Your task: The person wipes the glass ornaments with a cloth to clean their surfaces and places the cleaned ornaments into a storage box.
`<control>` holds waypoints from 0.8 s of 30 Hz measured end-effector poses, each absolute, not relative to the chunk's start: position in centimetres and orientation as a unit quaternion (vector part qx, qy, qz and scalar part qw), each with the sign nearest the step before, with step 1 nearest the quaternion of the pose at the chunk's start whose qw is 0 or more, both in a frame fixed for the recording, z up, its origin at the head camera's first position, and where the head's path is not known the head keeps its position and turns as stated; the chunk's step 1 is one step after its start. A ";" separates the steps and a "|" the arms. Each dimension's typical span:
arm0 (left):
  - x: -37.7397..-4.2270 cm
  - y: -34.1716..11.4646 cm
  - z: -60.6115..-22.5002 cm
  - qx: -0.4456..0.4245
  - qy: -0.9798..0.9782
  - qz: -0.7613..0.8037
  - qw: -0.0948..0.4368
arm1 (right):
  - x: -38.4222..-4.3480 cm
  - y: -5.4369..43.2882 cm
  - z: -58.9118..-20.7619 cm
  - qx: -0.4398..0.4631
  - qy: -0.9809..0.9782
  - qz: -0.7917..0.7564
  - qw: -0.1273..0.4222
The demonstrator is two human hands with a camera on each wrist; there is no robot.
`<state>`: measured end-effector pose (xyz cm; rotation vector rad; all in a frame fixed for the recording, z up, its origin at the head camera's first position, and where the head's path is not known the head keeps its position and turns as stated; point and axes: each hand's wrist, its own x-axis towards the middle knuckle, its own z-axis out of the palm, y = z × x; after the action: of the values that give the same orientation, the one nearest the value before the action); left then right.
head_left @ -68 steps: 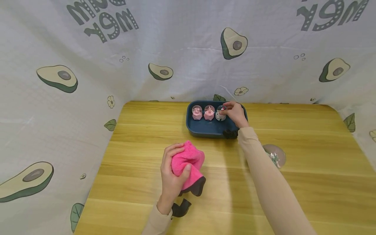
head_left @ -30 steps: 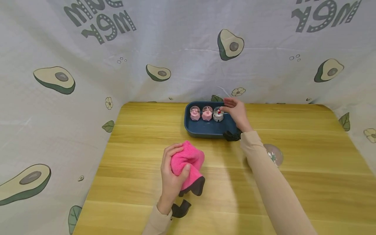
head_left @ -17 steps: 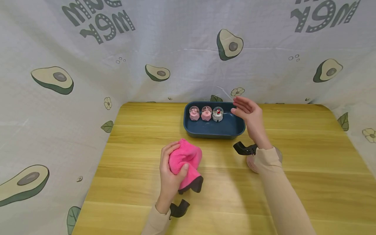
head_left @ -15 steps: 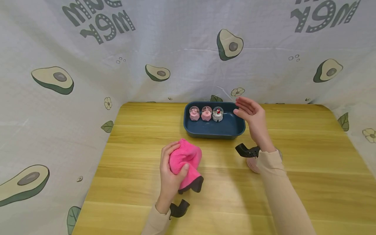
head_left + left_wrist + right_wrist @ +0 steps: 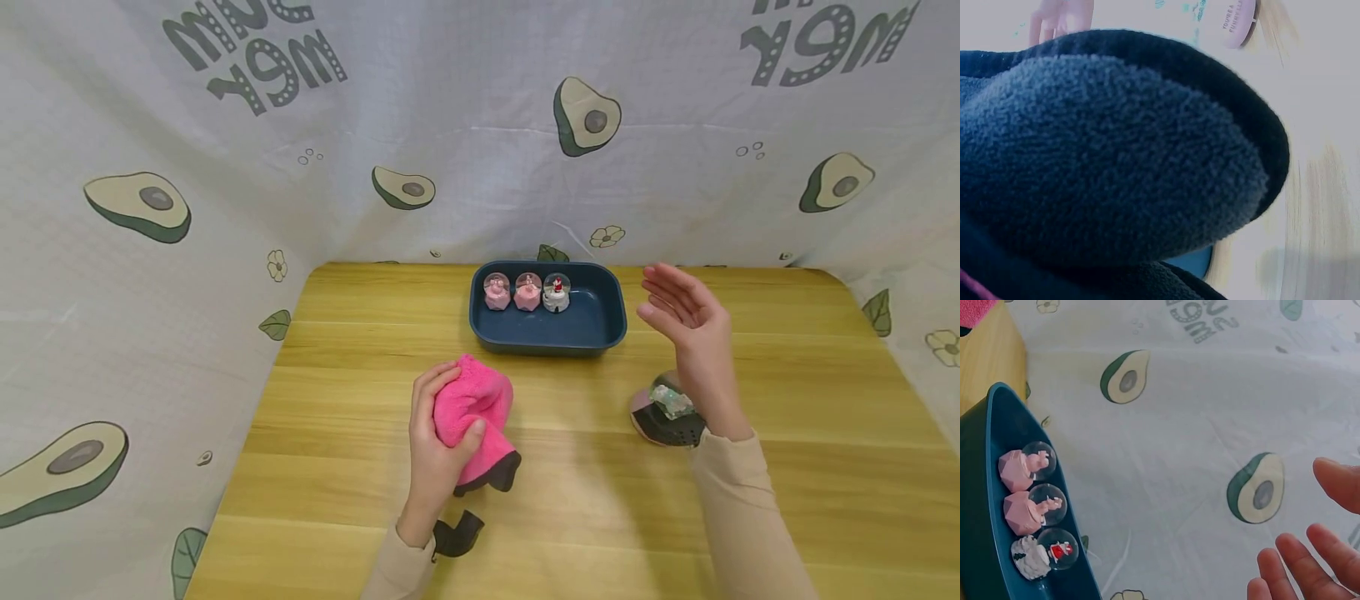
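Note:
My left hand [image 5: 438, 450] grips a bunched pink plush cloth [image 5: 480, 404] with dark edging above the table. In the left wrist view the cloth [image 5: 1116, 156] shows a grey side and covers most of the picture. My right hand [image 5: 693, 342] hovers right of a blue tray [image 5: 588, 321], fingers loosely bent, holding nothing. Three small snow globes stand in a row in the tray: two pink-based globes [image 5: 497, 293] [image 5: 528, 293] and a white-based globe [image 5: 557, 295] with a red figure. Beneath my right wrist is a larger snow globe [image 5: 671, 400] with a pink base, partly hidden.
The wooden table [image 5: 337, 400] meets a white avocado-print curtain [image 5: 480, 125] at the back and sides. A black wrist mount [image 5: 457, 533] sticks out by the left sleeve; the right mount [image 5: 675, 429] overlaps the larger globe.
My right hand has let go of the white-based globe, leaving it in the tray, and has moved right and toward me. The left hand still grips the cloth, nearly unmoved.

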<state>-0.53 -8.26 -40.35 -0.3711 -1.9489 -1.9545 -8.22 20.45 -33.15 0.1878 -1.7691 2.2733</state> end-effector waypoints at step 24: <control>-0.4 -8.7 -40.3 -0.122 -0.695 -0.689 0.168 | -0.7 24.2 -37.5 0.002 -0.558 0.802 0.211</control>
<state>-0.36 -8.66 -40.31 -0.3481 -1.9762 -1.9590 -0.73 24.24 -37.48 0.0046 -1.5505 2.2295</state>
